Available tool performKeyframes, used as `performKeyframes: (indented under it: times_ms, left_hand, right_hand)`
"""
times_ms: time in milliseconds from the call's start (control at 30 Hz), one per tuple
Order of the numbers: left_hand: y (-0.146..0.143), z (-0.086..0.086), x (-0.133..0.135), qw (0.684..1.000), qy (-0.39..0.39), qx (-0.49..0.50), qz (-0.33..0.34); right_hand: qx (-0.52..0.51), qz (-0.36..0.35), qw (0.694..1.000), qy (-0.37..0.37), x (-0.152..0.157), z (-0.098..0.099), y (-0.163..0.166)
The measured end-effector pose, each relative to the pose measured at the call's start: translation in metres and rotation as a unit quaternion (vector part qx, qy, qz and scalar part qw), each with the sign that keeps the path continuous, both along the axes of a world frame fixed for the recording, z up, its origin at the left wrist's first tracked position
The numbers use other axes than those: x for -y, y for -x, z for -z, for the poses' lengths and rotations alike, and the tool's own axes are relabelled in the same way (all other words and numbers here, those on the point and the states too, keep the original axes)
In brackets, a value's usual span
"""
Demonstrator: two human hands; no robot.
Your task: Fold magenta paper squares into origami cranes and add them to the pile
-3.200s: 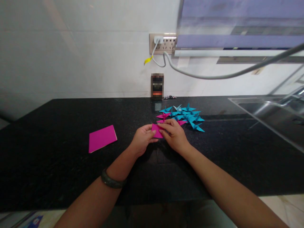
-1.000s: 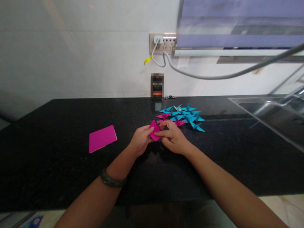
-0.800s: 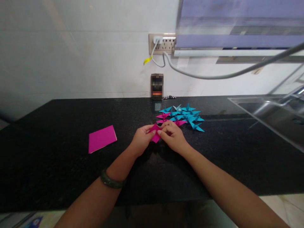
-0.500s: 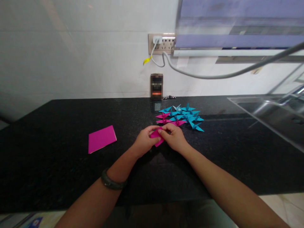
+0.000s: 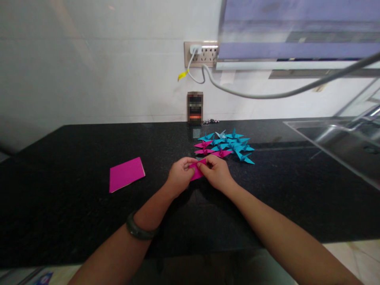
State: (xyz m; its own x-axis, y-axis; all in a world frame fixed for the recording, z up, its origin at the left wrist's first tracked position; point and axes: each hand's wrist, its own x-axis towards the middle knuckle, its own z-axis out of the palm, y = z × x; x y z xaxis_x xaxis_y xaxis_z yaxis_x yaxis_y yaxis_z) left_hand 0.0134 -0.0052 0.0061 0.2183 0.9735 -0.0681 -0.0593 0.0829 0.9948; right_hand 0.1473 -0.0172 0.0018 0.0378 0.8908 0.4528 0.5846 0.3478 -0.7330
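Both hands meet over the middle of the black counter [image 5: 74, 158]. The left hand [image 5: 179, 177] and the right hand [image 5: 218, 174] each pinch a small, partly folded pink paper [image 5: 197, 173] between thumb and fingertips. The fingers are curled in tight, and the two hands are almost knuckle to knuckle. The paper sits between them, low over the counter or resting on it; I can't tell which. A dark bangle [image 5: 139, 230] rings the left wrist.

Just beyond the hands, toward the far side and a little right, lies a cluster of folded birds. The blue cranes [image 5: 236, 143] are bunched together and overlapping, and the pink cranes [image 5: 208, 149] lie at the cluster's near left edge, closest to the hands. To the left, well apart from the hands, a flat pink stack [image 5: 126, 179] of square sheets lies on the counter.

At the far edge, against the wall, stands a small dark box [image 5: 195, 107], with some small beads [image 5: 211, 121] just to its right. Above it on the wall is a socket [image 5: 200, 53] with a white plug in it. A yellow tag [image 5: 181, 75] hangs from the thin cord, and a thick grey cable [image 5: 267, 95] sweeps away to the right. A steel sink [image 5: 341, 136] is set into the counter at the far right.
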Motion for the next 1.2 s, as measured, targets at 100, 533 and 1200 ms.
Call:
performKeyframes:
  times_ms: [100,533,1200]
  left_hand:
    - [-0.001,0.000,0.000,1.000,-0.002,0.000,-0.003]
    - [-0.001,0.000,0.000,1.000,0.016,0.015,-0.003]
    - [0.005,-0.005,0.000,0.960,0.195,0.188,0.072]
  right_hand:
    - [0.011,0.010,1.000,-0.017,0.001,-0.002,0.001]
    - [0.087,0.009,0.993,-0.081,0.004,-0.004,0.000]
    - [0.041,0.004,0.999,-0.020,-0.002,-0.002,-0.003]
